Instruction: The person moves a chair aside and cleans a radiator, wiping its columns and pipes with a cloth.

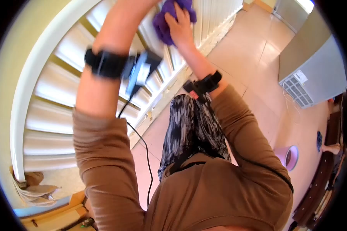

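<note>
My right hand (180, 30) is at the top centre, its fingers pressed into a bunched purple cloth (164, 27). Under the cloth are the upright white slats of a railing (50, 119), which bends in a curve across the left side. My left forearm (113, 42) reaches over the railing, and its hand lies beyond the top edge of the picture. Each forearm wears a black strap with a small device; a cable hangs from the left one.
A grey fridge-like cabinet (316, 65) with a vent grille stands on the tiled floor (235, 50) at right. Nearer are a pink bucket (292, 158) and dark furniture (316, 184) along the edge. A beige cloth (36, 192) hangs at the railing's lower left end.
</note>
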Available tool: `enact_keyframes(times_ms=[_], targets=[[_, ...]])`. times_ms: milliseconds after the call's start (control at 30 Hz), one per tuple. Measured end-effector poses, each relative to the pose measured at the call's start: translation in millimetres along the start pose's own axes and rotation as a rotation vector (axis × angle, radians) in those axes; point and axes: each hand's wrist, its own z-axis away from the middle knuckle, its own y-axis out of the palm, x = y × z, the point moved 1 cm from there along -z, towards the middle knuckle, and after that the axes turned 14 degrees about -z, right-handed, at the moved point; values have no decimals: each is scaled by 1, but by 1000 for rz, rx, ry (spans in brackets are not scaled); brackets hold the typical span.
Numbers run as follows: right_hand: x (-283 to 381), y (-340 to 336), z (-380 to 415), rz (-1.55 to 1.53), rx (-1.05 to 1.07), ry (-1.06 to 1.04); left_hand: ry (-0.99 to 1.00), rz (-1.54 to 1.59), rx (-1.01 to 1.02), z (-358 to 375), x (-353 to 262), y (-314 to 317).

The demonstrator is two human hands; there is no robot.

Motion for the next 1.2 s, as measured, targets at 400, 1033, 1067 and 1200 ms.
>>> enact_keyframes(times_ms=[400,1033,1067,1200], targets=[[-16,13,45,182,-68,-159,1,1525,378,128,-97,-220],[-66,11,164,-119,53,640,680,1370,-508,96,-119,-182],[-46,15,152,-109,56,534,268,1643,-499,100,-134,-201],[36,30,102,-94,68,232,-261,1986,-499,96,-145,-218]])
